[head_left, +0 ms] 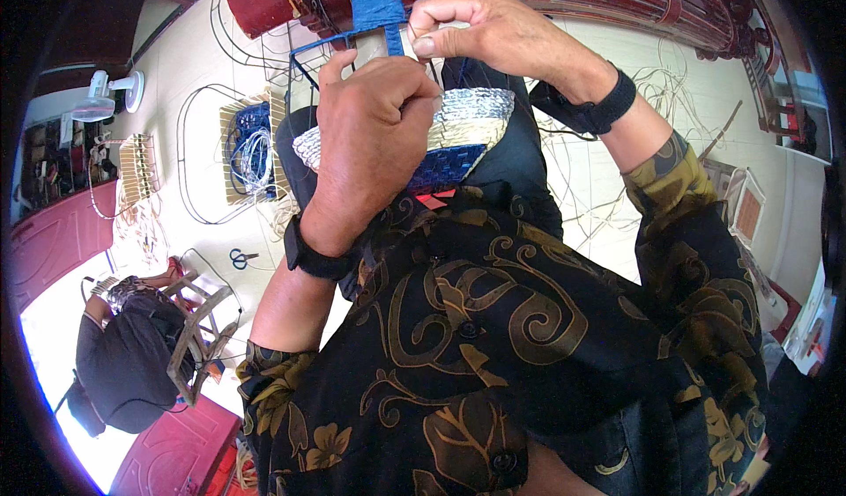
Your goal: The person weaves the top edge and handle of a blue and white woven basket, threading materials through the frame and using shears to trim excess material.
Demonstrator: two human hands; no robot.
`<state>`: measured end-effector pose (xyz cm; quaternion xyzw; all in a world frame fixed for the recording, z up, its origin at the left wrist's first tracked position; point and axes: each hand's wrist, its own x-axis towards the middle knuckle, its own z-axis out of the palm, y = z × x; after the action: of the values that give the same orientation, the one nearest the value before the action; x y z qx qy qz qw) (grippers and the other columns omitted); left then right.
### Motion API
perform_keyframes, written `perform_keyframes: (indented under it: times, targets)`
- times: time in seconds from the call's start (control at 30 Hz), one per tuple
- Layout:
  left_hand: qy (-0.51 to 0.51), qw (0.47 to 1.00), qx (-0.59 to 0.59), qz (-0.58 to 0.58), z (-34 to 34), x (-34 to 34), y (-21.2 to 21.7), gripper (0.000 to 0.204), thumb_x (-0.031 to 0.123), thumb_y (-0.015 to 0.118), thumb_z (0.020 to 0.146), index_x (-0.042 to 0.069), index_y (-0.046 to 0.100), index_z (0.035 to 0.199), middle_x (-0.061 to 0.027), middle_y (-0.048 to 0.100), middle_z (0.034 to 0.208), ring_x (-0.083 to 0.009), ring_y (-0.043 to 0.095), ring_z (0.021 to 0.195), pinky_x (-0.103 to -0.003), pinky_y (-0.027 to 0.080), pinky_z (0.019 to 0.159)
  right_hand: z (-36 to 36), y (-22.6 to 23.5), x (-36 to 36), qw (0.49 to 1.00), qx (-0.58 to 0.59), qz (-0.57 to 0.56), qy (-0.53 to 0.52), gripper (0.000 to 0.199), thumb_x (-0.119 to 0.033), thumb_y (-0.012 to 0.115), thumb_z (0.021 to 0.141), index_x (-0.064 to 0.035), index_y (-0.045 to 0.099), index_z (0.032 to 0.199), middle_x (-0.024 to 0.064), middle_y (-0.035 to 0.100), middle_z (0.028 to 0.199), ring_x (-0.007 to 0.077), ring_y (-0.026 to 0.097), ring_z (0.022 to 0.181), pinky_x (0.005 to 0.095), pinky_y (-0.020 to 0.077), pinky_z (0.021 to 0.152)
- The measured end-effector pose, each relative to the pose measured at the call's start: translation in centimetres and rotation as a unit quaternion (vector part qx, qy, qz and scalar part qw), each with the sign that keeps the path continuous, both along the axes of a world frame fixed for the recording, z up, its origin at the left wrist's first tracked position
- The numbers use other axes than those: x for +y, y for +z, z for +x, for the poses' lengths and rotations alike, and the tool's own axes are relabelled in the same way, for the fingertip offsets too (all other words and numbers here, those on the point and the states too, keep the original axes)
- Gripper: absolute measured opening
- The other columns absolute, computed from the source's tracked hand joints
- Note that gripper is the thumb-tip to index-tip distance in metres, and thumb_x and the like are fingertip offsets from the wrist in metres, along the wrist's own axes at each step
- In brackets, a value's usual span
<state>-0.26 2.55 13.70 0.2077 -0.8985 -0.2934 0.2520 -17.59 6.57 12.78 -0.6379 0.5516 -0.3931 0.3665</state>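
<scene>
A woven basket piece [467,130] with silver, cream and dark blue bands rests between my knees, with thin dark wire rods rising from it. Blue strip [377,3] is wrapped and woven on the wire frame beyond it. My right hand [480,29] is closed in a pinch at the far side, where a blue strand meets its fingertips. Over the basket's left part sits my left hand [374,135], thumb and fingers drawn together and the little-finger side raised toward the wires. What lies under its fingers is hidden by the hand itself.
A dark red bamboo-style bench [599,3] runs across the far side. Left on the floor are a basket frame [251,144] with blue and white strands, scissors [242,258] and a fan [110,95]. Another person [132,355] sits lower left. Loose pale strands [608,179] lie right.
</scene>
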Motion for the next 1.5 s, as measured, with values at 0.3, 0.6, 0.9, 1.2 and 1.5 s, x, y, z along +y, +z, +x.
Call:
perform_keyframes:
  times: [0.3, 0.6, 0.9, 1.2, 1.5]
  targets:
    - [0.002, 1.0, -0.001, -0.02, 0.1, 0.1, -0.2, 0.006, 0.004, 0.057, 0.071, 0.007, 0.058, 0.066, -0.0029, 0.057, 0.064, -0.0189, 0.057, 0.068, -0.039, 0.03, 0.089, -0.1, 0.0, -1.9, 0.992, 0.074, -0.016, 0.099, 0.022, -0.02, 0.056, 0.082, -0.0006, 0.05, 0.074, 0.006, 0.044, 0.063, 0.0145, 0.041, 0.061, 0.0296, 0.0354, 0.058]
    - [0.027, 0.998, 0.037, -0.033, 0.3, 0.7, -0.7, 0.006, 0.003, 0.061, 0.068, 0.008, 0.058, 0.067, -0.0028, 0.056, 0.066, -0.0206, 0.055, 0.07, -0.039, 0.031, 0.084, 0.4, -1.5, -3.5, 0.974, 0.176, -0.076, 0.118, 0.017, -0.021, 0.057, 0.074, -0.0081, 0.053, 0.065, 0.0044, 0.046, 0.053, 0.015, 0.044, 0.051, 0.0321, 0.0339, 0.051]
    - [0.05, 0.992, 0.085, -0.079, 0.3, 1.2, -1.6, 0.008, -0.003, 0.061, 0.065, 0.001, 0.058, 0.07, -0.0103, 0.055, 0.074, -0.0271, 0.052, 0.076, -0.035, 0.039, 0.072, 1.8, 0.2, -4.6, 0.946, 0.277, 0.03, 0.164, 0.013, -0.009, 0.057, 0.072, -0.007, 0.054, 0.059, 0.0079, 0.047, 0.052, 0.0206, 0.044, 0.051, 0.0362, 0.0321, 0.06]
    - [0.042, 0.989, 0.101, -0.104, 0.2, 0.8, -2.0, 0.011, -0.004, 0.061, 0.063, 0.001, 0.06, 0.073, -0.0104, 0.055, 0.075, -0.0272, 0.052, 0.076, -0.035, 0.04, 0.069, 2.4, 0.4, -4.5, 0.93, 0.345, 0.019, 0.124, 0.005, -0.005, 0.059, 0.063, -0.0092, 0.059, 0.061, 0.0065, 0.053, 0.053, 0.0242, 0.05, 0.054, 0.0384, 0.0355, 0.06]
    - [0.045, 0.993, 0.054, -0.092, 0.4, 1.2, -1.3, 0.008, -0.001, 0.061, 0.068, 0.003, 0.059, 0.074, -0.0079, 0.058, 0.074, -0.0231, 0.055, 0.081, -0.039, 0.034, 0.086, -0.6, -0.4, -0.4, 0.988, 0.141, -0.035, -0.053, 0.019, -0.023, 0.059, 0.08, -0.0042, 0.061, 0.083, 0.0049, 0.059, 0.071, 0.0122, 0.055, 0.067, 0.0271, 0.0433, 0.062]
